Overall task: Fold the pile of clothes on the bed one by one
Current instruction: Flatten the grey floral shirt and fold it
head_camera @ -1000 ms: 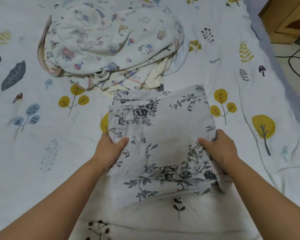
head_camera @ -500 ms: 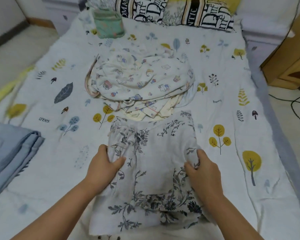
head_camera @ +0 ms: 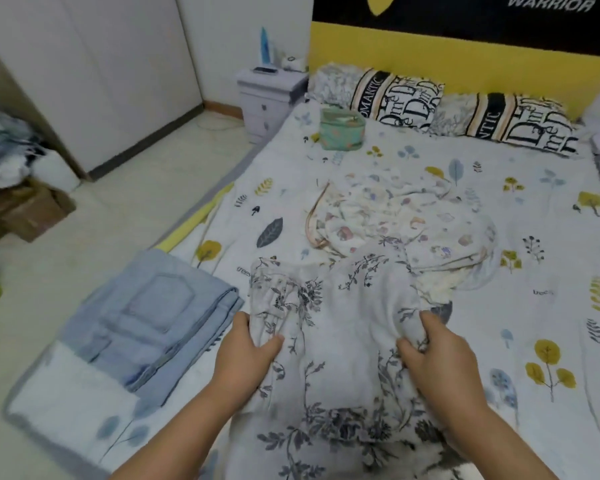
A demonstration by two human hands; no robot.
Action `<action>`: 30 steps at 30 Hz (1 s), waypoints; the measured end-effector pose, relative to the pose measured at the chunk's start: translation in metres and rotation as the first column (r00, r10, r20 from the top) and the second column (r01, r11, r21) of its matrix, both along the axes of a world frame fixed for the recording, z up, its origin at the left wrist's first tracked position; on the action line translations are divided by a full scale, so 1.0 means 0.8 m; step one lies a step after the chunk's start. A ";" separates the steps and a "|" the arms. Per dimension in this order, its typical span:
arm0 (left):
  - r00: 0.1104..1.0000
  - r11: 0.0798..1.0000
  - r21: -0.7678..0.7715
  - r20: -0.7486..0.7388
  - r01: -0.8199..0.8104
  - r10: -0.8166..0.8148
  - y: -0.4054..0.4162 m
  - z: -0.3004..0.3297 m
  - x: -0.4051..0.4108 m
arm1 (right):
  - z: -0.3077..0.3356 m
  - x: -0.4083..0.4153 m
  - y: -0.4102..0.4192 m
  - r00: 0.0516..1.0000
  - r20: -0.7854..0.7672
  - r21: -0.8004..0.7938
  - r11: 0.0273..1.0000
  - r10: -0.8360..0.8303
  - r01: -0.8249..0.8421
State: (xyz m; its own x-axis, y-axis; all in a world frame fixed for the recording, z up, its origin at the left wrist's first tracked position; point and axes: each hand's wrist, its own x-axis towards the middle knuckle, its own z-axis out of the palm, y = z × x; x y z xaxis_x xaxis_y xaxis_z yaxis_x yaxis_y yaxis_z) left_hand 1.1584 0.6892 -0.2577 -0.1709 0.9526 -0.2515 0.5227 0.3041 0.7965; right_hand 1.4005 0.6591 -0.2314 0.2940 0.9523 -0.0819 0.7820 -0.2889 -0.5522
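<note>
A person's left hand [head_camera: 245, 351] and right hand [head_camera: 437, 355] each gripped a side edge of a folded grey floral garment [head_camera: 336, 341], fingers curled into the cloth, lifting it off the bed [head_camera: 551, 341]. This garment looked finished; next it likely needed setting aside, perhaps beside the folded blue denim [head_camera: 153, 320] to its left. Beyond the garment lay the unfolded pile of clothes [head_camera: 395, 220]. Farther beyond stood a closed green pouch [head_camera: 342, 129], contents hidden.
</note>
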 end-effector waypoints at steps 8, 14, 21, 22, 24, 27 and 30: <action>0.984 0.984 -0.017 -0.005 -0.179 0.179 0.008 0.009 -0.177 | 0.026 -0.185 0.061 0.989 0.036 -0.012 0.990 0.141 -0.141; 0.937 0.938 -0.004 0.012 -0.348 0.348 0.014 -0.006 -0.271 | 0.015 -0.291 0.114 0.952 0.056 0.001 0.954 0.300 -0.301; 0.812 0.810 -0.058 0.002 -0.583 0.584 0.022 -0.054 -0.327 | -0.025 -0.373 0.192 0.849 0.149 0.015 0.857 0.507 -0.515; 0.791 0.789 -0.062 -0.003 -0.611 0.612 0.024 -0.060 -0.331 | -0.032 -0.384 0.205 0.825 0.160 0.019 0.834 0.542 -0.552; 0.743 0.742 -0.062 -0.005 -0.668 0.669 0.028 -0.074 -0.336 | -0.046 -0.406 0.232 0.772 0.187 0.014 0.785 0.607 -0.620; 0.651 0.649 -0.092 0.016 -0.755 0.759 0.036 -0.095 -0.339 | -0.072 -0.436 0.270 0.687 0.221 0.012 0.702 0.693 -0.712; 0.563 0.564 -0.131 0.051 -0.815 0.825 0.045 -0.121 -0.337 | -0.107 -0.462 0.308 0.616 0.225 0.004 0.631 0.755 -0.776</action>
